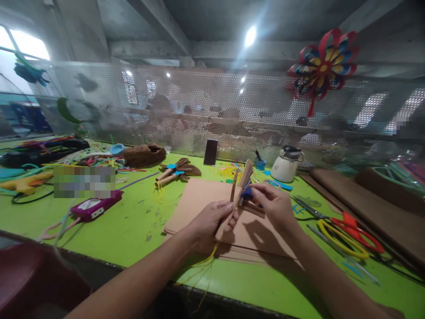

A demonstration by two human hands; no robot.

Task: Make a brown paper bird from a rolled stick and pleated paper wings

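Observation:
My left hand (214, 218) is closed around a brown folded-paper piece (245, 175) with a fanned, pleated top. Loose yellow strings (212, 256) hang below that hand to the table's near edge. Close by on the right, my right hand (274, 204) has its thumb and fingers pinched together beside a dark blue piece (246, 193) against the fan. The fingers partly cover the blue piece, so its shape and their grip on it are unclear. Beneath both hands lies a stack of brown paper sheets (195, 195).
Two similar brown paper pieces with blue bands (181, 170) lie behind the stack. To the right are red-handled scissors (360, 235), yellow-handled scissors (343, 241) and a white jug (284, 166). A purple power strip (96, 206) sits left. A phone (210, 152) leans at the back.

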